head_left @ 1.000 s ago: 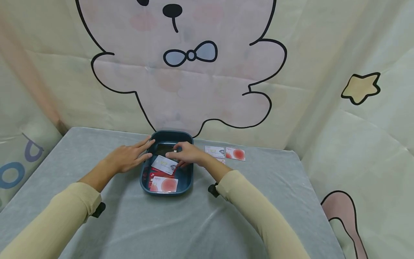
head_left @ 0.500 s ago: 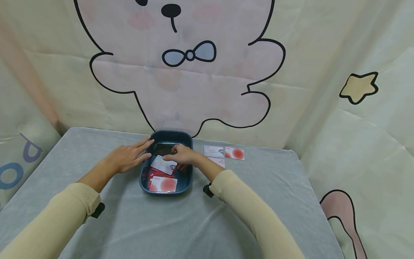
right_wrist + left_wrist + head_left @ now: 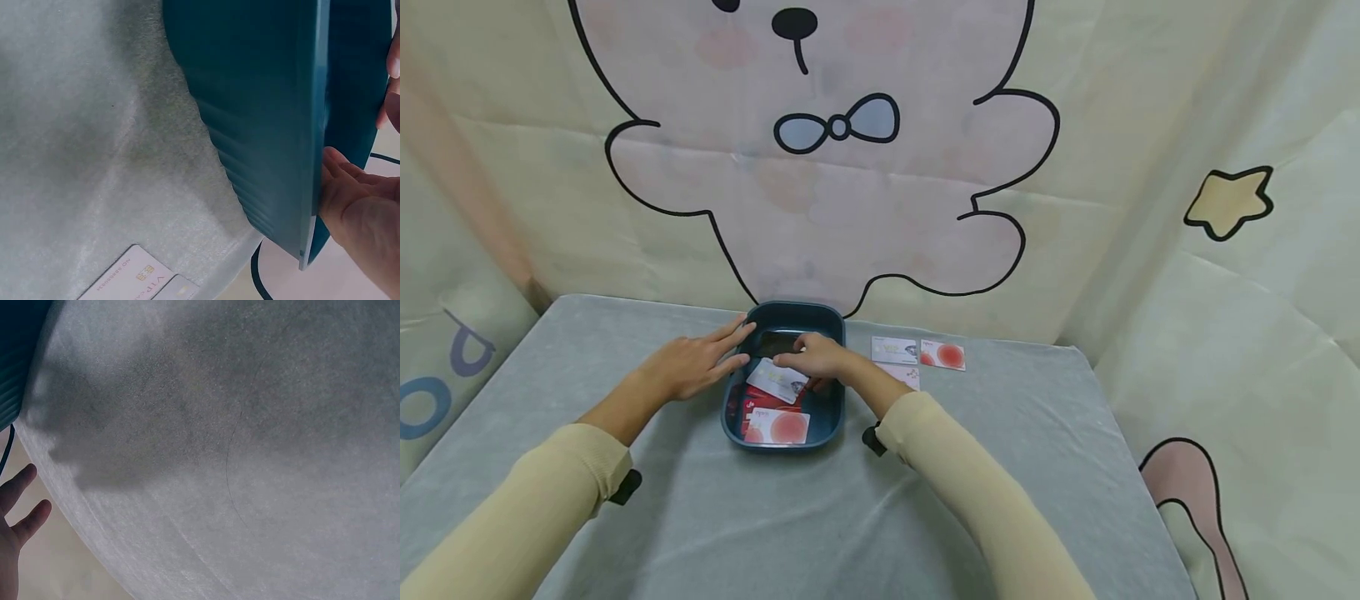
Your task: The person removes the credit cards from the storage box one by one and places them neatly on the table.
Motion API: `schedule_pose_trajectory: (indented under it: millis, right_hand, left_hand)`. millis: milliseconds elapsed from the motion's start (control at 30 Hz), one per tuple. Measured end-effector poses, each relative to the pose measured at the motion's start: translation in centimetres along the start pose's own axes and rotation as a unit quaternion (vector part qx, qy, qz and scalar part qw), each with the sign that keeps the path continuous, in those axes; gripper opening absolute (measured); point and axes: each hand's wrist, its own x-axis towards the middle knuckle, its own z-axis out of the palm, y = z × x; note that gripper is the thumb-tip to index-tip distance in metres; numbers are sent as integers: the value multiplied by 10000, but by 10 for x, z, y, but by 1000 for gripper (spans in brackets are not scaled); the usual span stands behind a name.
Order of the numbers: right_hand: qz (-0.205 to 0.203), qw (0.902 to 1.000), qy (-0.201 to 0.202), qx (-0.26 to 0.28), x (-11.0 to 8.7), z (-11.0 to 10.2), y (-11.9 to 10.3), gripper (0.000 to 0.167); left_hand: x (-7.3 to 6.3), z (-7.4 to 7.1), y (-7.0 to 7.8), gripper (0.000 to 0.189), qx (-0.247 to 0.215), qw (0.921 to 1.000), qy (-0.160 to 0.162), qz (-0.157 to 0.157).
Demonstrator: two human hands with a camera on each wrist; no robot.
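My left hand (image 3: 700, 367) rests with its fingers stretched out against the left rim of a dark blue plastic bin (image 3: 829, 421). In the left wrist view only its fingers (image 3: 28, 522) show, at the lower left. My right hand (image 3: 816, 357) reaches over the bin's right rim, its thumb and index finger bent above a dark rectangular piece (image 3: 775, 342). Its fingertips are partly hidden, so any grip is unclear. Below the thumb lies a tilted white card (image 3: 777, 381). It overlaps a red card (image 3: 751, 407), with a red-circle card (image 3: 778, 427) at the near end.
To the bin's right lie a white card (image 3: 893, 350), another red-circle card (image 3: 943, 355) and a pinkish card (image 3: 901, 375). The white one reads "VIP" in the right wrist view. A grey cloth (image 3: 820, 533) covers the table, and a printed curtain (image 3: 880, 192) hangs behind.
My right hand has shifted slightly left and settled lower in the bin, its forearm following. The left hand stays on the rim. The cards in the bin look unmoved.
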Motion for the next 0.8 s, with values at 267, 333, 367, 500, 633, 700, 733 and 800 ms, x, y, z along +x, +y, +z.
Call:
schedule_pose_trajectory:
  millis: [267, 333, 367, 500, 633, 700, 733, 800]
  right_hand:
    - [-2, 10000, 12, -3, 1, 1, -2, 60]
    - [-9, 10000, -10, 52, 2, 1, -3, 59]
    - [-20, 9999, -28, 98, 2, 1, -3, 59]
    - [-44, 9994, -70, 346, 5, 0, -4, 60]
    - [-52, 9989, -84, 450, 7, 0, -2, 59]
    - [-50, 9986, -38, 518, 7, -1, -2, 60]
    - [-48, 9985, 1, 551, 7, -1, -1, 59]
    - [-39, 9978, 85, 663, 6, -1, -1, 58]
  left_hand:
    - [-1, -1, 1, 65, -4, 10000, 66, 42]
    - [-1, -1, 1, 64, -1, 10000, 79, 50]
    - [-1, -1, 1, 64, 11, 10000, 81, 49]
    - [-1, 0, 0, 64, 48, 10000, 83, 28]
    - [-1, 0, 0, 65, 42, 10000, 46, 37]
    - [-1, 0, 0, 65, 36, 10000, 32, 38]
    - [-1, 0, 0, 66, 31, 10000, 30, 37]
    - [-1, 0, 0, 66, 35, 10000, 43, 38]
